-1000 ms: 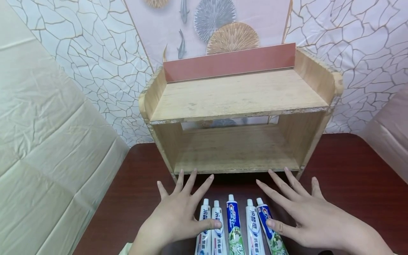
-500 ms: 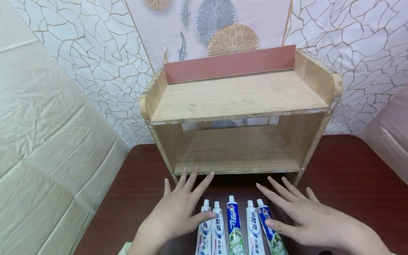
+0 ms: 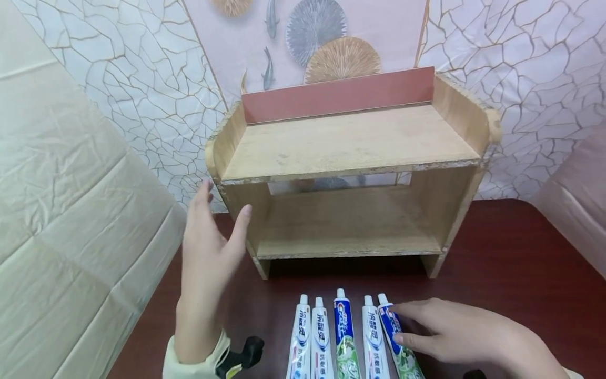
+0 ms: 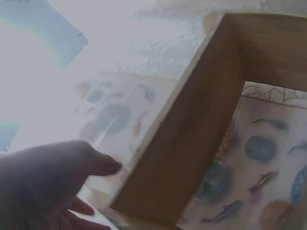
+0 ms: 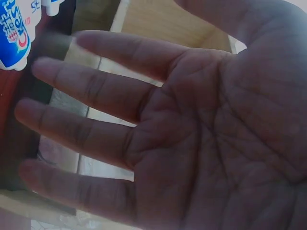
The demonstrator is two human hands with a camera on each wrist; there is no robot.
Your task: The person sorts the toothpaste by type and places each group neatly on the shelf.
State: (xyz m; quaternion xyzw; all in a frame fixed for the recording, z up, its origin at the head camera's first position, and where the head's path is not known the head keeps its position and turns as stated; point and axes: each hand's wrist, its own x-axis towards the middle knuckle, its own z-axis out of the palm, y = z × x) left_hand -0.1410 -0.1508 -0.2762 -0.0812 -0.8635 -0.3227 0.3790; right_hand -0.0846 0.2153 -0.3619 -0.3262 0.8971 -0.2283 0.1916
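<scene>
My left hand (image 3: 208, 252) is raised beside the left side panel of a wooden shelf (image 3: 350, 142), thumb apart from the fingers and nothing in its grasp. In the left wrist view its thumb overlaps the edge of the shelf panel (image 4: 177, 129). My right hand (image 3: 454, 326) hovers at the rightmost blue-and-green Crest toothpaste tube (image 3: 400, 342), fingertips and thumb at its right side. The right wrist view shows those fingers (image 5: 91, 86) straight and spread over a bare palm. Left of that tube lie a white toothpaste tube (image 3: 374, 337) and another Crest tube (image 3: 346, 337).
Two more white toothpaste tubes (image 3: 300, 342) lie at the left of the row, caps pointing toward the shelf. All rest on a dark red table (image 3: 516, 252). Patterned cloth (image 3: 132, 79) hangs behind, and a pale cloth wall (image 3: 85, 221) slopes along the left.
My left hand has lifted away from above the tubes, up and left to the shelf's side. The right hand has turned and lowered closer to the rightmost Crest tube.
</scene>
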